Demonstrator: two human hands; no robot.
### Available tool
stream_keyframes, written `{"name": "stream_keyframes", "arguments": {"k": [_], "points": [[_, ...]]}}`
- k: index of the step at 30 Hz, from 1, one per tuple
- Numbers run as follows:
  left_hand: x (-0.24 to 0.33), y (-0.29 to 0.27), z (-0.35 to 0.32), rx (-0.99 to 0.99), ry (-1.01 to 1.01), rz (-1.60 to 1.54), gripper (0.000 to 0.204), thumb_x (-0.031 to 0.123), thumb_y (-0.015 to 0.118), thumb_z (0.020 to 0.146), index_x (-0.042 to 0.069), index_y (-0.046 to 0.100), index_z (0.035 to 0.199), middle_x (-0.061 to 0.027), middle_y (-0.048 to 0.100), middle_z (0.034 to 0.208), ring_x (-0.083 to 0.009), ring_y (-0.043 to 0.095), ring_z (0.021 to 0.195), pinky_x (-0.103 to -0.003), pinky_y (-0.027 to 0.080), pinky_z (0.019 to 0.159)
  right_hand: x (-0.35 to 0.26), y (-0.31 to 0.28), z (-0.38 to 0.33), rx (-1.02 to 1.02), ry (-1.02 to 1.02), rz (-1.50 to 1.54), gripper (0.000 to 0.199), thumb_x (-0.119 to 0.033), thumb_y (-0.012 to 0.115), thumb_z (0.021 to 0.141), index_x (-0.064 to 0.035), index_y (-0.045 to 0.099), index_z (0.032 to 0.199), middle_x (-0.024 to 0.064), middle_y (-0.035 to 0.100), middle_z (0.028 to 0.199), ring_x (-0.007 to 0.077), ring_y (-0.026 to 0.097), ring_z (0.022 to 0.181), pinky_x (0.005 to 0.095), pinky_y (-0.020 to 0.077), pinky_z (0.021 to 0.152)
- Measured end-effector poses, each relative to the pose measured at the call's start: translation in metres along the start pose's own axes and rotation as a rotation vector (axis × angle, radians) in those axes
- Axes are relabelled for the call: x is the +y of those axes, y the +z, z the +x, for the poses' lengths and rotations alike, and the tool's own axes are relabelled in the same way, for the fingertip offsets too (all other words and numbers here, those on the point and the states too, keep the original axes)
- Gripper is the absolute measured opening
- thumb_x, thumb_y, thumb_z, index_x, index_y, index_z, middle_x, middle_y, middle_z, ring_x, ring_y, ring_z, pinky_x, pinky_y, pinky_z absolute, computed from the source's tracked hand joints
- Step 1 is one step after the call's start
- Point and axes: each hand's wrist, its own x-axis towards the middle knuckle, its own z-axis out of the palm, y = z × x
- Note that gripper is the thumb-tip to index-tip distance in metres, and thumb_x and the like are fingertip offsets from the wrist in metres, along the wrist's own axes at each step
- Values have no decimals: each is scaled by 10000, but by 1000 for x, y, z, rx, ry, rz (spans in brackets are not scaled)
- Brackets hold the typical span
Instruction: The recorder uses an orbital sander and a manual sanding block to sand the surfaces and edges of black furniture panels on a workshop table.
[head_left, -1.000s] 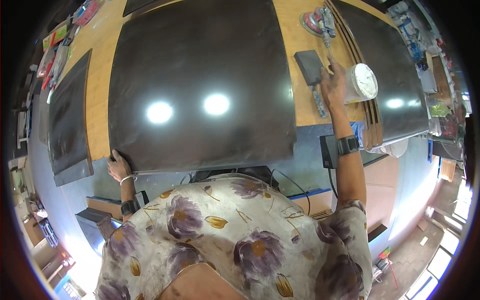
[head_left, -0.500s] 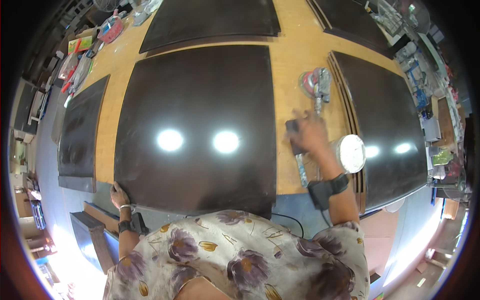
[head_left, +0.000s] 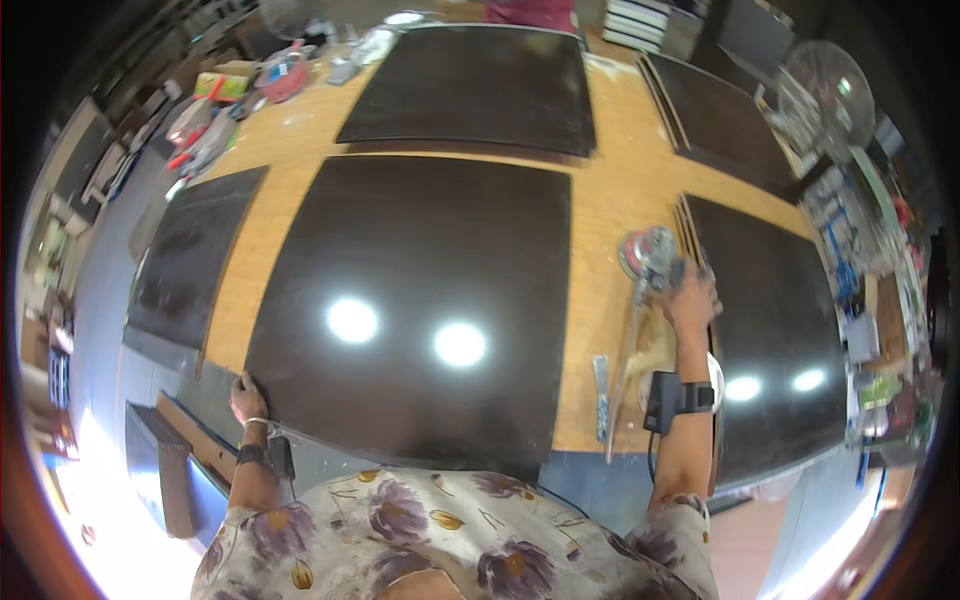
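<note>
A large glossy dark brown panel (head_left: 420,250) lies flat in front of me. My left hand (head_left: 247,398) is closed on its near left corner, with the thumb at the edge. Over on the right, my right hand (head_left: 693,300) is beside a round orbital sander (head_left: 648,255) with a red and grey body. The fingers are curled around a dark rectangular block (head_left: 679,271), mostly hidden by the hand. A thin hose (head_left: 626,360) runs from the sander toward the near table edge. My right forearm partly covers a white round tub (head_left: 716,376).
A stack of dark panels (head_left: 770,330) stands close on the right. More dark panels lie at the far side (head_left: 470,85), far right (head_left: 720,120) and left (head_left: 195,260). A narrow patterned strip (head_left: 600,398) rests on the yellow tabletop (head_left: 625,190). A fan (head_left: 825,95) stands at the far right.
My right hand has moved right with the dark block, from the panel's right side to beside the sander and stack. My left hand stays at the corner. The view has tilted farther up.
</note>
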Motion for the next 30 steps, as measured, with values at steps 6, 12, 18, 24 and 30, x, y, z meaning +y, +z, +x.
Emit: {"name": "stream_keyframes", "arguments": {"k": [6, 12, 18, 24, 30], "points": [[7, -6, -8, -3, -75, -56, 398, 361, 474, 872, 33, 627, 1039, -203, 612, 1044, -370, 537, 1016, -424, 394, 908, -9, 60, 44, 52, -111, 264, 741, -444, 580, 793, -185, 236, 1396, 303, 255, 1367, 455, 289, 1257, 564, 271, 998], [10, -7, -13, 26, -111, -90, 366, 344, 470, 872, 46, 636, 1007, -193, 611, 1045, -353, 516, 1027, -401, 370, 936, -28, 87, 78, 8, -8, -55, 815, -255, 681, 741, -192, 184, 1385, 307, 345, 1273, 464, 538, 1009, 482, 483, 817], [12, -8, -13, 7, -93, -7, 367, 339, 461, 878, 27, 637, 959, -192, 616, 1009, -364, 524, 976, -402, 375, 912, -23, 90, 102, -117, 162, 85, 803, -234, 708, 690, -140, 246, 1340, 300, 386, 1234, 440, 547, 992, 462, 487, 816], [7, -8, -13, -24, -48, -37, 373, 333, 456, 882, 14, 628, 969, -181, 610, 1030, -353, 515, 1003, -405, 372, 918, -35, 39, 51, -59, -159, 798, 733, -134, 710, 641, -19, 356, 1272, 255, 486, 1163, 336, 526, 1044, 373, 407, 927], [14, -12, -17, 11, -23, -47, 338, 300, 461, 882, 21, 629, 974, -175, 605, 1047, -349, 515, 1023, -403, 367, 930, -77, -31, -104, -266, -539, 699, 734, -126, 764, 609, -16, 399, 1235, 160, 477, 1167, 300, 489, 1093, 362, 371, 968]]}}
